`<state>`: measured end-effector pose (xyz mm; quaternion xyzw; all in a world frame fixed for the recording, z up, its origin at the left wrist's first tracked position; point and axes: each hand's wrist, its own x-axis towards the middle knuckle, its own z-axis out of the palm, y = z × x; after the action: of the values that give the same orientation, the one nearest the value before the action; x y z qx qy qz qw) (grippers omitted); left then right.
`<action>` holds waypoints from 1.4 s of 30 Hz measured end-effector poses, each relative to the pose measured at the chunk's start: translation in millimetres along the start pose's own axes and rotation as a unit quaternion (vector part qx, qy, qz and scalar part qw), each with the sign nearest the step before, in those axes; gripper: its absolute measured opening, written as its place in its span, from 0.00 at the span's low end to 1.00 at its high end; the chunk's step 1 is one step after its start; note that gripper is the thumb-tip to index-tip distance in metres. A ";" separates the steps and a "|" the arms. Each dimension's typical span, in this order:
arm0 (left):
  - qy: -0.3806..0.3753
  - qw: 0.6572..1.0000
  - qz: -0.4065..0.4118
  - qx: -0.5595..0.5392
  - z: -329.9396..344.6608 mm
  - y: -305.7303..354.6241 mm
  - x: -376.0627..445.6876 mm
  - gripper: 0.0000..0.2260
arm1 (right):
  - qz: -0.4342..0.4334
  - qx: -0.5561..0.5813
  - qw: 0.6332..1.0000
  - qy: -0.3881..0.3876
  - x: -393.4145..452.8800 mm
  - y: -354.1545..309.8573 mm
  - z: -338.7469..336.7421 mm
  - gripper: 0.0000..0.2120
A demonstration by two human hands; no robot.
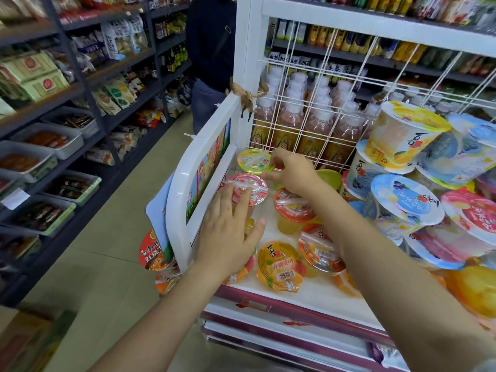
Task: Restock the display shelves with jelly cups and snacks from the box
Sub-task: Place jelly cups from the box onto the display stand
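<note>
**Hands on jelly cups at the left end of a white shelf**

The left hand lies with straight fingers spread on the red-lidded cup, a clear plastic cup with a round foil lid and a wrapped spoon taped across it. The right hand reaches further back and pinches the rim of the yellow-lidded cup between thumb and fingertips. Both cups stand at the left rear of the white shelf, close to its rounded side panel.

Nearer the front, an orange cup lies tilted; its lid reads 什锦果肉 above a barcode. Two more orange-lidded cups with taped spoons sit under the right forearm.

To the right, big tubs are piled on their sides, five or more, in yellow, blue and pink; their writing is upside down and not legible. Behind a white wire grid stand rows of pale pink bottles with white caps; the count is unclear. A brown ribbon bow is tied to the frame.

Across the aisle, dark shelves carry bagged snacks and trays. The box cannot be made out with certainty.
</note>
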<state>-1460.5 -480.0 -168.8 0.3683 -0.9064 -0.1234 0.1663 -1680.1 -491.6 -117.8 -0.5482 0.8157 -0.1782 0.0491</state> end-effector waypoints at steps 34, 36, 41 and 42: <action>-0.030 0.997 0.049 0.043 0.4 11.9 20.9 0.38 | 0.103 0.011 0.994 -0.026 -14.0 37.1 -9.0 0.16; -0.029 0.998 0.048 0.038 1.2 11.5 21.1 0.38 | 0.112 0.049 0.993 -0.001 -17.1 39.0 -7.5 0.15; -0.034 0.997 0.048 0.042 1.1 11.2 20.7 0.37 | 0.118 0.124 0.985 0.023 -16.0 47.2 1.0 0.15; -0.035 0.997 0.047 0.042 0.8 11.2 20.4 0.37 | 0.119 0.135 0.983 0.030 -16.2 46.8 1.5 0.15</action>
<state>-1481.6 -486.5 -161.4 0.3271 -0.9323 -0.0901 0.1250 -1714.4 -461.5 -137.1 -0.4299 0.8446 -0.2962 0.1189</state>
